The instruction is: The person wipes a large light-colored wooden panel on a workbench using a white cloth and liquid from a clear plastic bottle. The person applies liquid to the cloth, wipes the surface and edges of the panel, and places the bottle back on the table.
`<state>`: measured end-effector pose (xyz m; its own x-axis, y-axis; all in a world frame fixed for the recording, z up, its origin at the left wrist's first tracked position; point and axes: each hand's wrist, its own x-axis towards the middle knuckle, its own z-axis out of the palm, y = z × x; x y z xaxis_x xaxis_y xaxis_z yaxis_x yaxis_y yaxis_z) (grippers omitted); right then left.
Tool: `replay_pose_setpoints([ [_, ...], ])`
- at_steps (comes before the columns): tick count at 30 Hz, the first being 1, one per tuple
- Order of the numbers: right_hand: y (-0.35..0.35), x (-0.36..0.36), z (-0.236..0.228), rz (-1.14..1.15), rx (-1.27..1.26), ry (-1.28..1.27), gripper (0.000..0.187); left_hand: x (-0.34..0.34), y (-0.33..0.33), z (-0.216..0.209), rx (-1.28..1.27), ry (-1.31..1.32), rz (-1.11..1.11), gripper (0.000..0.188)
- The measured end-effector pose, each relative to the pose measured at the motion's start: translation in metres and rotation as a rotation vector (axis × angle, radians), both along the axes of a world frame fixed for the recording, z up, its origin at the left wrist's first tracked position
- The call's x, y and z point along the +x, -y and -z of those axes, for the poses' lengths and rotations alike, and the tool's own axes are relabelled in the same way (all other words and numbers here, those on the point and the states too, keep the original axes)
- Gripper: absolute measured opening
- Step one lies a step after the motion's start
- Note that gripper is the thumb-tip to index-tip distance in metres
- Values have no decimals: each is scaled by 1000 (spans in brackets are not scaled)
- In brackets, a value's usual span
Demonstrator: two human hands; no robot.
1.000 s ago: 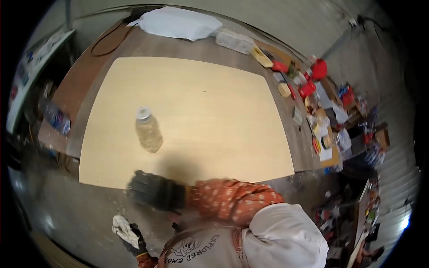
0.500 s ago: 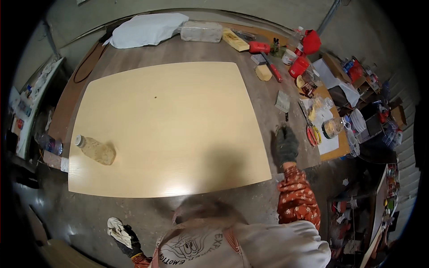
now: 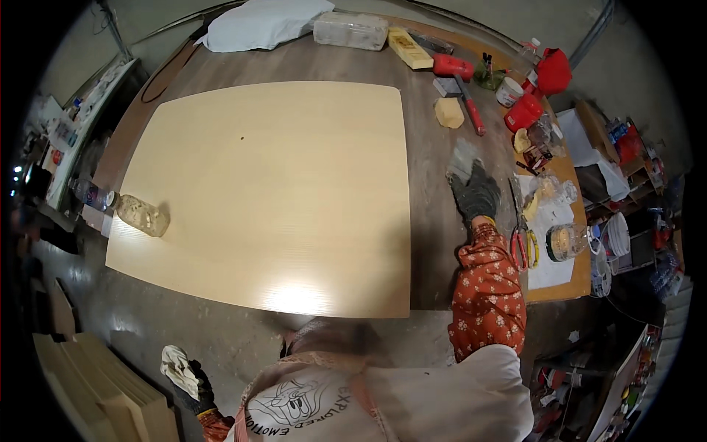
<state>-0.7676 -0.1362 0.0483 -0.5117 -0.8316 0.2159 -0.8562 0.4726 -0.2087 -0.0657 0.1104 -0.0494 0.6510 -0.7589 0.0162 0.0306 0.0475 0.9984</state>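
Observation:
My right hand (image 3: 477, 194), in a dark grey glove, reaches onto the right side of the table. Its fingers close over the near end of a grey rectangular pad (image 3: 465, 153). Low at the left, away from the table, my left hand (image 3: 196, 389) wears a dark glove and grips a crumpled white cloth (image 3: 178, 367). Between them lies a large pale yellow board (image 3: 272, 191), glossy near its front edge, with one small dark spot. A clear bottle with a pale cap (image 3: 143, 215) lies on its left part.
Right of my hand are red-handled pliers (image 3: 521, 247), a jar (image 3: 565, 241) and a red can (image 3: 523, 113). Farther back are a yellowish block (image 3: 448, 113), a red-handled tool (image 3: 473, 110) and a wrapped grey block (image 3: 350, 32). Stacked panels (image 3: 110, 383) stand at lower left.
My right hand has moved forward onto the grey pad, which has shifted slightly left. The board's near edge has swung left on the table. The whole view has shifted; my left hand still holds the cloth.

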Motion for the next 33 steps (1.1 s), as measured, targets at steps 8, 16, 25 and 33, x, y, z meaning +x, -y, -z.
replay_pose_setpoints([
  [8, -27, -14, 26, -295, -116, -246, 46, 130, -11, 116, -291, -995, 588, 32],
  [16, -136, 5, 63, -581, -181, -122, 30, -29, 43, 13, 233, 912, 237, 36],
  [25, -222, 81, -7, -662, 21, -98, 62, -4, 75, 43, 64, 168, 310, 28],
  [33, -264, 62, 4, -822, 30, 47, 40, -67, 90, -48, -33, -651, 336, 28],
])
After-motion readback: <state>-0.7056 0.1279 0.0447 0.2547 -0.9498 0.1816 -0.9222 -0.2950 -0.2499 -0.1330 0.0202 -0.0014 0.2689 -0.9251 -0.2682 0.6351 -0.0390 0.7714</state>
